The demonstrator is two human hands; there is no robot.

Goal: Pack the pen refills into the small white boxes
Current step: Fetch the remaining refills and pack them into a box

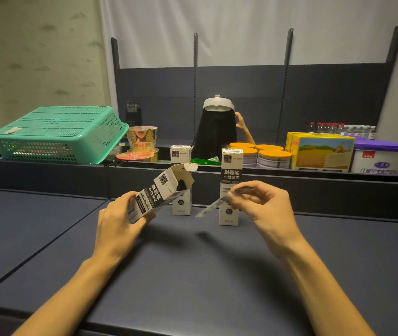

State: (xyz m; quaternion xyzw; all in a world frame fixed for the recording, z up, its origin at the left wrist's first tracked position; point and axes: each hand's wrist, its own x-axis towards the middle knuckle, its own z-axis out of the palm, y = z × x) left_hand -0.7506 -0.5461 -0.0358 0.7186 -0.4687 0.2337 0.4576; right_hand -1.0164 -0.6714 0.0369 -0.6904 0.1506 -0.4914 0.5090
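My left hand [120,221] grips a small white box [156,192] with black print, tilted up to the right, its top flap open. My right hand [263,202] pinches a bundle of pen refills [213,204], blurred, slanting down to the left; their lower tips hang above the table, apart from the open box. Two more white boxes stand upright on the dark table: one [181,204] partly hidden behind the held box, the other [230,168] behind my right hand's fingers.
A raised dark ledge [314,187] runs behind the boxes. Beyond it sit an upturned green basket [57,134], noodle cups [142,139], orange-lidded tins [266,156], a yellow carton [324,151], a purple-lidded tub [380,158] and a person wearing a headset [217,127].
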